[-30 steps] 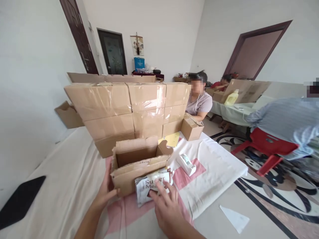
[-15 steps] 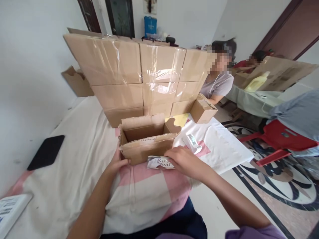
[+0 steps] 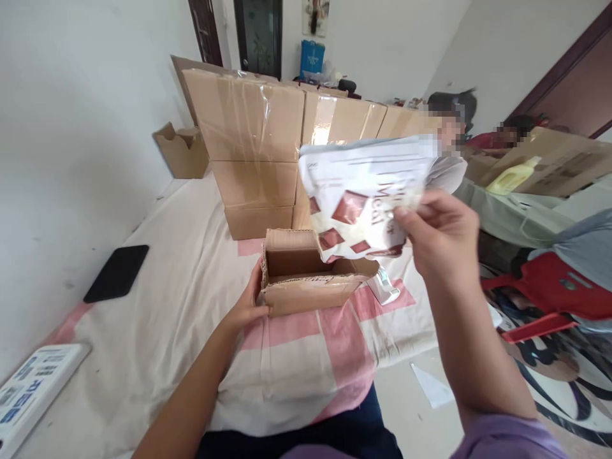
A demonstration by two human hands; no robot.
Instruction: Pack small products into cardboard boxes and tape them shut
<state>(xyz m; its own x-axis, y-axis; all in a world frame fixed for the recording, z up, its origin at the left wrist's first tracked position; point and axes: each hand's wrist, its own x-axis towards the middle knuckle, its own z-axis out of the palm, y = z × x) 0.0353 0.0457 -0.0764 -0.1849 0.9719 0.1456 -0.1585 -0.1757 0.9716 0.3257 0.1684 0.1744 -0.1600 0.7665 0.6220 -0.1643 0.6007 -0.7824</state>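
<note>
**Right hand** (image 3: 440, 236): raised in front of the chest, with fingers and thumb closing in a pinch on one edge of a white pouch (image 3: 363, 197) printed with brown squares. The pouch is hanging tilted in the air. Its lower corner is showing over the mouth of the open box (image 3: 306, 290); whether it is touching the cardboard cannot be told.

**Left hand** (image 3: 248, 306): resting on the cloth-covered tabletop (image 3: 167, 306), fingers curling round the box's near left corner and bracing it.

**Handling note (a judgement):** the edge pinch is letting the pouch sag and swing, and a grip nearer its middle would be carrying it flatter. The left-hand brace is serving well, since the light box would be sliding on the cloth without it. The loose flaps are crowding the mouth, so the long side of the pouch is best lined up with the long side of the box.

**Surroundings:**
- Stack of taped cartons (image 3: 248, 121), standing just behind the box and closing off the far side.
- White tape dispenser (image 3: 385, 290), lying just beside the box's right end and narrowing the room there.
- Small empty carton (image 3: 182, 150), sitting by the wall.
- Black flat device (image 3: 117, 273) and white printed card (image 3: 29, 392), lying well apart to the left.
- Other people, sitting beyond the stack and to the right beside a red chair (image 3: 554, 287); a yellow bottle (image 3: 514, 178) is standing on their table.
</note>
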